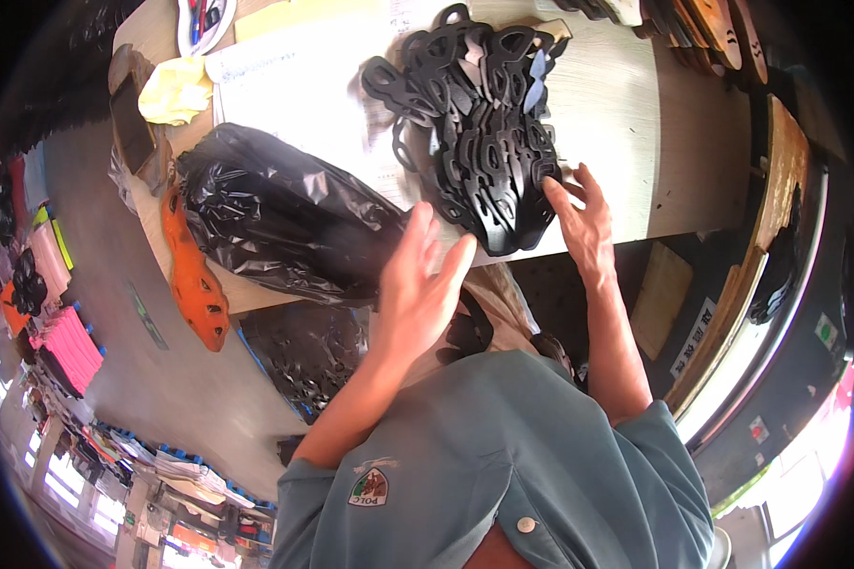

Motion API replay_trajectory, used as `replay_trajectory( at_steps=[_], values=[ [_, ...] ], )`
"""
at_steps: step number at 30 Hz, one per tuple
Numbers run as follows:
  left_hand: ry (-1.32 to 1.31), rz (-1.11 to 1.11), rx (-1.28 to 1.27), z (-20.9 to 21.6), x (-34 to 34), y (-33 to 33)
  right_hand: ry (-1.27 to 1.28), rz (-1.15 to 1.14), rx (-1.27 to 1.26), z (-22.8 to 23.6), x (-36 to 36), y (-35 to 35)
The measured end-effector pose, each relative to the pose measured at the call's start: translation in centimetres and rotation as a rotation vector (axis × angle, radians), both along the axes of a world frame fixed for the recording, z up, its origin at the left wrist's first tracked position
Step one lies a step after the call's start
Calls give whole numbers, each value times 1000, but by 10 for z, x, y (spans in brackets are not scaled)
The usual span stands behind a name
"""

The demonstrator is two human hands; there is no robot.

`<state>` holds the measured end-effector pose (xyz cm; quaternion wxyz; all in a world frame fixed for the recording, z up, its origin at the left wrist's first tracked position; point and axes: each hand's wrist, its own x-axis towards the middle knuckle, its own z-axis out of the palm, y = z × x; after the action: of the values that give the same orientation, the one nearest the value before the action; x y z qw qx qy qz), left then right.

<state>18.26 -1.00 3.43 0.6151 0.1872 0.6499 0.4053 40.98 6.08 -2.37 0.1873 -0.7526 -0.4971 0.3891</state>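
Observation:
A stacked heap of flat black cut-out pieces with looped holes (493, 142) lies on the table in front of me. Among them show a few lighter pieces, one of them bluish. My left hand (419, 284) is raised at the table's near edge, fingers stretched and thumb apart, holding nothing. It is between the heap's near end and a shiny black plastic bag (275, 209). My right hand (584, 218) is at the heap's right side, its fingers spread and the fingertips touching or just beside the edge pieces. Neither hand grips a piece.
On the left of the table (626, 133) are a crumpled yellow paper (176, 90), a phone-like dark object (133, 133) and an orange cut-out strip (194, 275) hanging over the edge. Papers lie behind the bag. Wooden boards (778, 180) stand at the right.

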Motion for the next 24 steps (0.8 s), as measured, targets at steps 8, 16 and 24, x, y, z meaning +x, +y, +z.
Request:
replay_trajectory(
  at_steps=[8, 16, 24],
  values=[
    [-132, 275, -108, -67, 59, 22, 247, -18, -175, -22, -7, 8],
    [-497, 419, -43, -63, 72, 34, 630, -110, -270, -10, 0, 14],
    [-180, 301, -42, -59, 75, 38, 512, -205, -232, -11, -16, 2]
  ],
)
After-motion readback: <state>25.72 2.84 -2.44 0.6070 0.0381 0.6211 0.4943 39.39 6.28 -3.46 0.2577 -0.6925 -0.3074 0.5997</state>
